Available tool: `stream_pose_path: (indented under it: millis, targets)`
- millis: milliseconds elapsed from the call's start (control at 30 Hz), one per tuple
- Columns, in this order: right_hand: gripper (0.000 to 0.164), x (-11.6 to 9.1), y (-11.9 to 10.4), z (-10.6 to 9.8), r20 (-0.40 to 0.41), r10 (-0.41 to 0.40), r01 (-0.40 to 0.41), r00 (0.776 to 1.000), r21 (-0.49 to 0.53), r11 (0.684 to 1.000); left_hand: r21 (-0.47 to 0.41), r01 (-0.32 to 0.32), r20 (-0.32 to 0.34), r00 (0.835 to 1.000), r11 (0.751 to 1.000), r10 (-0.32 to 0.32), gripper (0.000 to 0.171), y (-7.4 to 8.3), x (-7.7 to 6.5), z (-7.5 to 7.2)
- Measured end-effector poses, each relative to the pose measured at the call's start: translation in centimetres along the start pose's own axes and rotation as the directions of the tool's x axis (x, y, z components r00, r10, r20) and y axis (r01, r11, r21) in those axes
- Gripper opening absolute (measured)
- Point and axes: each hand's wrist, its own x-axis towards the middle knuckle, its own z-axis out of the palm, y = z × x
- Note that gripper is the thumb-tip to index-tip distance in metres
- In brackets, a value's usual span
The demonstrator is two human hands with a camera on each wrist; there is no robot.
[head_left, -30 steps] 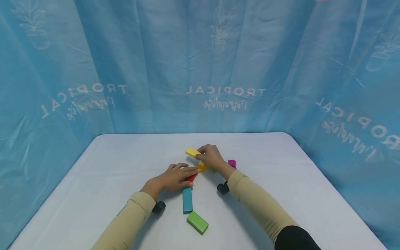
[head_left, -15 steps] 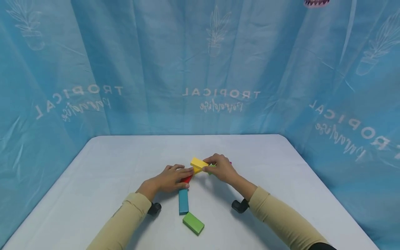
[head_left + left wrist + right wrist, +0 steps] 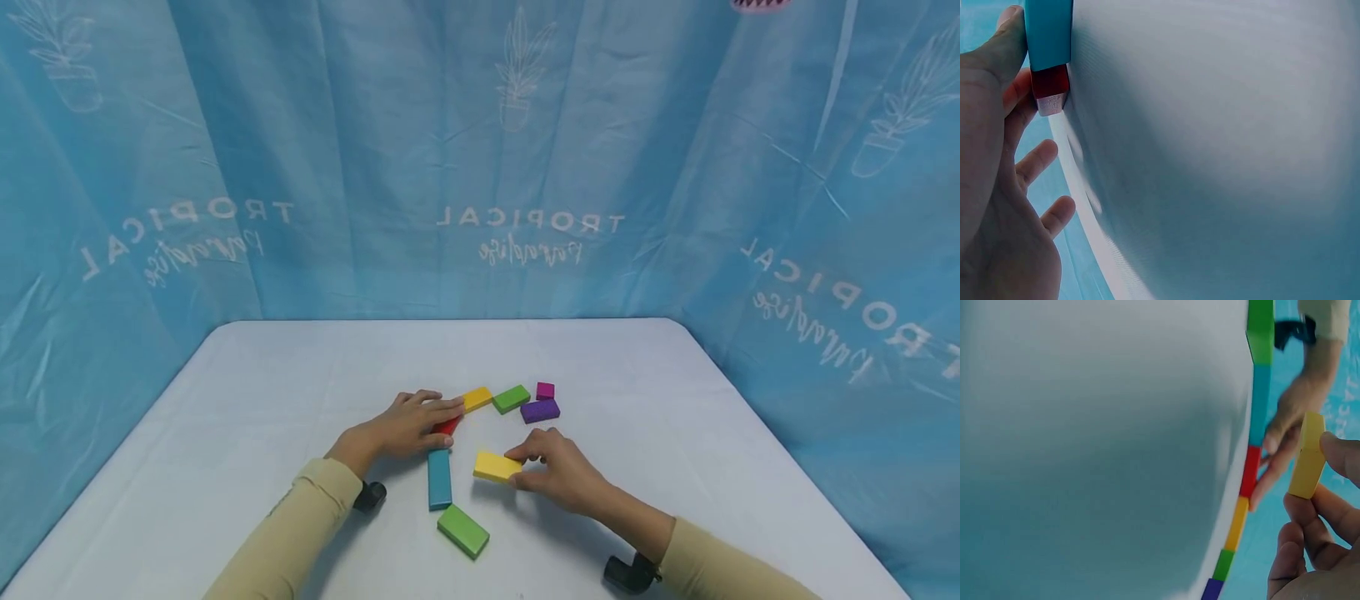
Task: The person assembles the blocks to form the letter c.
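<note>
Between the thumb and fingers of my right hand [image 3: 558, 471], a yellow block [image 3: 495, 467] is pinched by its right end. It is raised over the white table inside a curved row of blocks; the right wrist view shows the yellow block [image 3: 1307, 456] in that grip. My left hand [image 3: 408, 427] rests at the row's left side, partly hiding a red block [image 3: 448, 426]. Its thumb lies by the junction of the red block and a blue block [image 3: 439, 481]; its straight fingers reach the end of an orange block [image 3: 477, 399]. In the left wrist view, the thumb is against the blue block [image 3: 1049, 31].
One green block [image 3: 463, 531] sits at the row's near end, its corner by the blue one. Another green block [image 3: 512, 398] follows the orange, then a purple block [image 3: 540, 411] and a small magenta block [image 3: 545, 390]. Blue curtains surround the white table [image 3: 300, 367].
My right hand has brought the yellow block from beyond the orange block toward me, into the inside of the curve. The far blocks have come into view. My left hand stays in place.
</note>
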Motion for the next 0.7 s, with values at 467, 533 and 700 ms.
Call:
stream_pose_path:
  millis: [467, 533, 700]
  targets:
    - [0.022, -6.1, 0.9, 0.8, 0.091, -0.115, 0.112, 0.989, 0.043, 0.993, -0.006, 0.0, 0.008, 1.0, 1.0, 0.0, 0.064, 0.1, 0.2, 0.1]
    - [0.022, -6.3, 0.9, 0.8, 0.106, -0.091, 0.087, 0.99, 0.037, 0.995, -0.008, -0.004, 0.008, 1.0, 1.0, 0.004, 0.064, 0.1, 0.1, 0.1]
    - [0.023, -6.7, 1.1, 0.9, 0.146, -0.08, 0.075, 0.986, 0.035, 0.997, -0.002, 0.003, 0.006, 1.0, 1.0, -0.003, 0.065, 0.0, 0.1, 0.0]
